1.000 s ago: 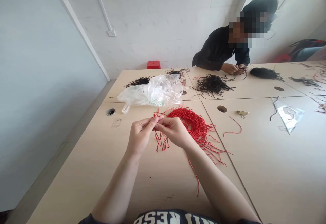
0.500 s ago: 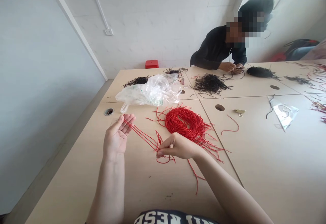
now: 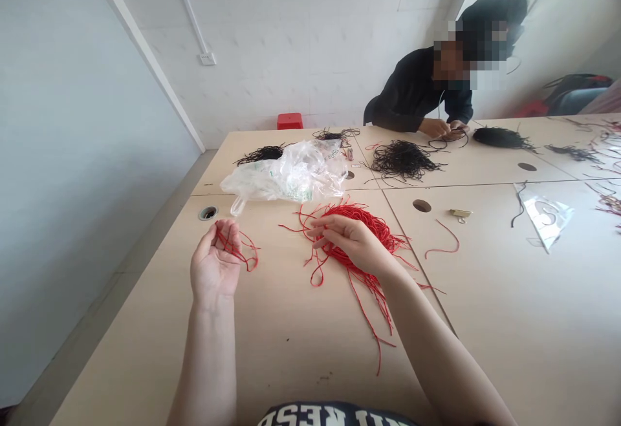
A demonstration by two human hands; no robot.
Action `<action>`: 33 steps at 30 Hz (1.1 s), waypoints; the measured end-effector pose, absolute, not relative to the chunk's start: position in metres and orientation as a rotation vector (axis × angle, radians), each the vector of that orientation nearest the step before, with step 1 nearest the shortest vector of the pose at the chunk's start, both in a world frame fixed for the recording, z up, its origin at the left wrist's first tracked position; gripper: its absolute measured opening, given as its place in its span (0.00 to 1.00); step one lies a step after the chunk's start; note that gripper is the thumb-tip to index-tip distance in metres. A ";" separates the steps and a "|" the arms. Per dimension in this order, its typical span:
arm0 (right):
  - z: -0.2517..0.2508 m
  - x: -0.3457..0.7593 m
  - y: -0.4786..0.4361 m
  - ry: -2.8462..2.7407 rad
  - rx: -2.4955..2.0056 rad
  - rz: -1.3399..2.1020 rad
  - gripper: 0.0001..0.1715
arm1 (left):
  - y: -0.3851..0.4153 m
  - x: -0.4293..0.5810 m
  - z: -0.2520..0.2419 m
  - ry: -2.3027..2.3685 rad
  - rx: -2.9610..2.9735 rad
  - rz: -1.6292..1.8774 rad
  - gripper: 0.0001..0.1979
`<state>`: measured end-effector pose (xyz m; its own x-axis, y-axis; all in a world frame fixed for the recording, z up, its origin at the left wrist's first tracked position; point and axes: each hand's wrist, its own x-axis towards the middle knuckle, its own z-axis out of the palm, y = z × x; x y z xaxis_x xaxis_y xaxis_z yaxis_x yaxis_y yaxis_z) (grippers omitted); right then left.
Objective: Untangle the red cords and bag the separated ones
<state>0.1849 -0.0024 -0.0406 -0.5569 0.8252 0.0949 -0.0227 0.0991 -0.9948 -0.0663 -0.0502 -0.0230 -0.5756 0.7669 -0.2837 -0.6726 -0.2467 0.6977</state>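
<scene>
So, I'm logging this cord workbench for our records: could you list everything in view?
heap of thin cord: 1, red, middle of the beige tabletop
short cord strands: several, red, across the left hand
loose cord piece: 1, red, right of the heap
tangled cord piles: 5, black, along the far tabletop
crumpled plastic bag: 1, clear, behind the heap
metal clip: 1, brass-coloured, right of the heap
plastic sheet: 1, clear, right side
square stool: 1, red, beyond the far table edge
co-worker: 1, dark top, across the table, working black cord
left hand: 1, palm up, bearing the strands
right hand: 1, resting on the heap
</scene>
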 end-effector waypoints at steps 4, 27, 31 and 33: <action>-0.030 0.176 -0.011 -1.614 -0.676 1.616 0.34 | -0.053 -0.038 -0.023 1.001 0.218 1.726 0.08; -0.026 0.184 -0.010 -2.285 -1.044 0.981 0.10 | -0.062 0.003 -0.076 1.174 0.937 1.364 0.10; -0.027 0.185 -0.008 -2.402 -1.025 0.671 0.07 | -0.063 0.002 -0.076 1.149 0.856 1.317 0.11; -0.028 0.184 -0.007 -2.398 -0.886 0.573 0.08 | -0.063 0.002 -0.076 1.118 0.842 1.299 0.11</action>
